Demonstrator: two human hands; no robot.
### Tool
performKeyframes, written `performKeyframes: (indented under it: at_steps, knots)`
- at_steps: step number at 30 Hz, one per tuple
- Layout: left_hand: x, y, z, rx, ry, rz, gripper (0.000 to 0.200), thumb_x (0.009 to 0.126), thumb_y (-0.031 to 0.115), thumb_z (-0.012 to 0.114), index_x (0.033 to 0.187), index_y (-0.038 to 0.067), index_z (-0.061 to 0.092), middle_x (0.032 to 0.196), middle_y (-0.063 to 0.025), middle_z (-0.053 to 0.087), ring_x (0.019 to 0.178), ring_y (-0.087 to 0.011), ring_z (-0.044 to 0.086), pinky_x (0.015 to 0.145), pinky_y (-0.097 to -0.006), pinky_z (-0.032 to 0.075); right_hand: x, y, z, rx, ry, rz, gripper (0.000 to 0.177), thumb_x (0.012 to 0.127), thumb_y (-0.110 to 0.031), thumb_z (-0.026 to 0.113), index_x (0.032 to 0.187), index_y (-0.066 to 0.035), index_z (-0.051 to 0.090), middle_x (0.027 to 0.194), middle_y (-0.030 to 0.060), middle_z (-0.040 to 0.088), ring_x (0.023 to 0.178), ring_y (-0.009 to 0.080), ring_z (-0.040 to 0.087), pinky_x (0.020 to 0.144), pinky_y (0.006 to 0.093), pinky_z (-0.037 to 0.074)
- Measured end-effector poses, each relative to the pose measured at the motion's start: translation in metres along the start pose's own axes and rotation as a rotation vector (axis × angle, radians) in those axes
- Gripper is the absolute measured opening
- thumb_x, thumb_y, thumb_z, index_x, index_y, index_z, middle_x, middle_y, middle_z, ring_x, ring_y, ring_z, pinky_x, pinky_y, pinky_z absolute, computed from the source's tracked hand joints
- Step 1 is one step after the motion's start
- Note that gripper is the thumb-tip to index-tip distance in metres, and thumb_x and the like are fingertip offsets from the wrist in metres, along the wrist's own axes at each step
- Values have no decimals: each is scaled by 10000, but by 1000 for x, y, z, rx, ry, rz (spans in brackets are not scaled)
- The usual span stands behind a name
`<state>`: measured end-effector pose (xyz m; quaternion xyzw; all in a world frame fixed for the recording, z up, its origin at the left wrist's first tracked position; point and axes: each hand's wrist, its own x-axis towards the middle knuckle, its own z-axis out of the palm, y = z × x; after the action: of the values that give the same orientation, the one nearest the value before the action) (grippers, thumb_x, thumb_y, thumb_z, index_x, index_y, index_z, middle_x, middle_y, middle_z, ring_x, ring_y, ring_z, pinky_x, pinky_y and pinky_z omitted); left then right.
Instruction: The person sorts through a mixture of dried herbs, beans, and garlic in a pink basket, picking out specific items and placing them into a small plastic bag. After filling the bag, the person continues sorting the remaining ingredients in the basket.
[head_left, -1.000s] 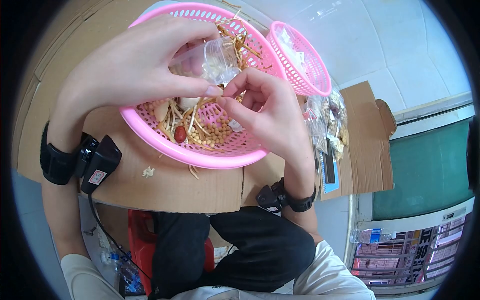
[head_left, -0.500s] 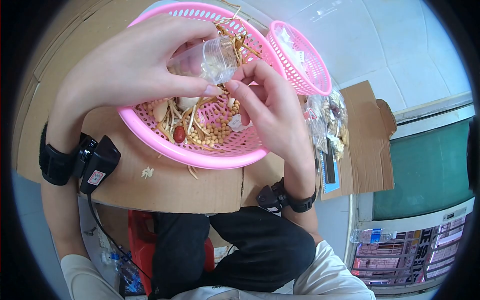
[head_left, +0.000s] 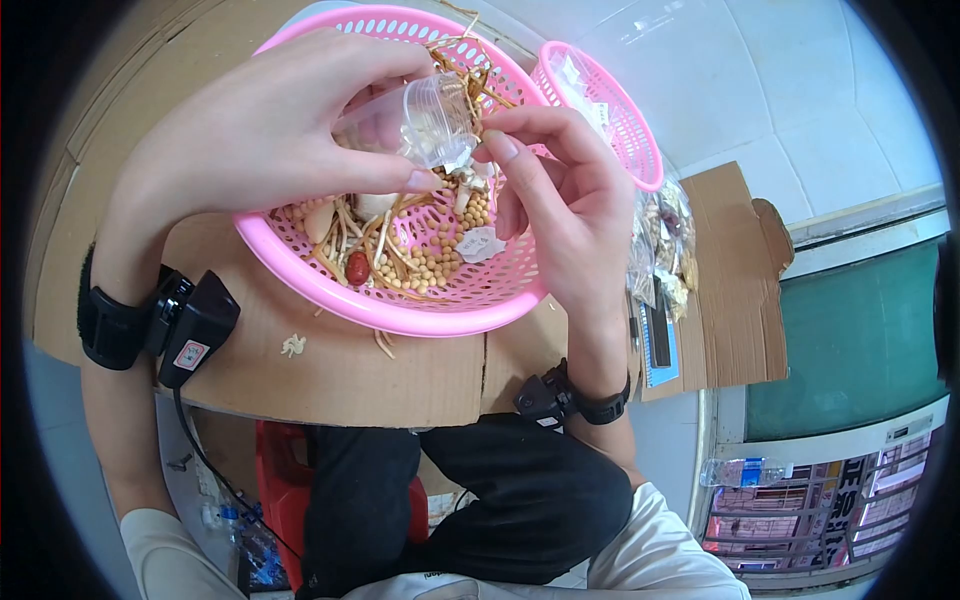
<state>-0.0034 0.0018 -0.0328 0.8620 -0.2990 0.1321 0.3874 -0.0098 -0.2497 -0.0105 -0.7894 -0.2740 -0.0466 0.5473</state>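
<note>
Evidently held clear cup tipped over pink basket in left hand, with right hand curled beside its mouth, unclear if pinching anything. Seemed light and crushable, best clasped gently round the side.

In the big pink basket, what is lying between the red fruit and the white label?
Yellow beans and thin roots lie between the red fruit and the label, seen in the head view.
</note>
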Motion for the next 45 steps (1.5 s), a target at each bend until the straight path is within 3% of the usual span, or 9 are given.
performKeyframes:
  at_steps: [15,18,22,23,24,27,29,35,45]
  knots:
    - [4,2,-8,11,-65,31,699,816,218,867,1412,-4,578,1306,-148,660,1209,-254,632,1060,-378,486,-1,-2,-4,-187,-141,-331,490,888,161,477,1335,30,629,1307,150,687,621,41,593,546,187,482]
    - [10,16,-15,-42,-154,-90,664,820,230,861,1379,-7,595,1235,-131,689,1149,-244,653,1022,-374,503,-3,-3,1,16,19,-137,446,910,126,463,1308,32,642,1293,142,688,616,37,587,547,181,475]
    - [15,19,-12,-129,-153,-93,590,829,213,834,1337,5,620,1164,-99,707,1106,-206,667,1004,-359,505,2,7,1,-151,33,-168,257,891,67,543,1124,23,639,934,211,701,800,353,712,701,414,553]
    - [15,20,-11,-111,-171,-104,590,829,213,834,1337,5,620,1164,-99,707,1106,-206,667,1004,-359,505,3,13,4,-268,6,-259,241,921,70,470,1124,16,589,905,104,680,724,160,667,645,336,506]
    - [14,20,-11,-100,-168,-122,579,826,208,831,1329,10,624,1164,-90,704,1116,-196,665,1012,-356,500,3,17,4,-244,18,-253,241,921,70,470,1124,16,589,905,104,680,724,160,667,645,336,506]
    - [12,21,-13,-101,-185,-188,536,840,188,834,1302,6,632,1114,-81,704,1030,-154,662,914,-323,522,2,19,5,-316,8,-210,104,912,53,525,1008,15,534,877,215,649,799,405,662,710,461,495]
    - [15,22,-15,-116,-171,-228,504,857,172,840,1283,-2,636,1065,-81,705,933,-122,661,809,-293,551,2,16,3,-269,58,-188,102,901,48,542,999,17,550,865,220,651,809,419,661,717,472,497]
    - [16,25,-12,-97,-125,-224,581,847,207,805,1349,-11,608,1149,-70,679,1125,-160,637,1030,-329,484,-3,28,0,-399,-133,-281,88,851,27,584,925,26,631,841,234,674,820,430,665,750,497,517]
    - [15,23,-7,-211,4,-174,584,877,201,775,1383,-21,587,873,-5,602,854,-97,615,811,-257,494,-1,16,-6,-432,-556,-81,141,830,-6,606,916,40,708,873,253,702,889,418,695,831,504,531]
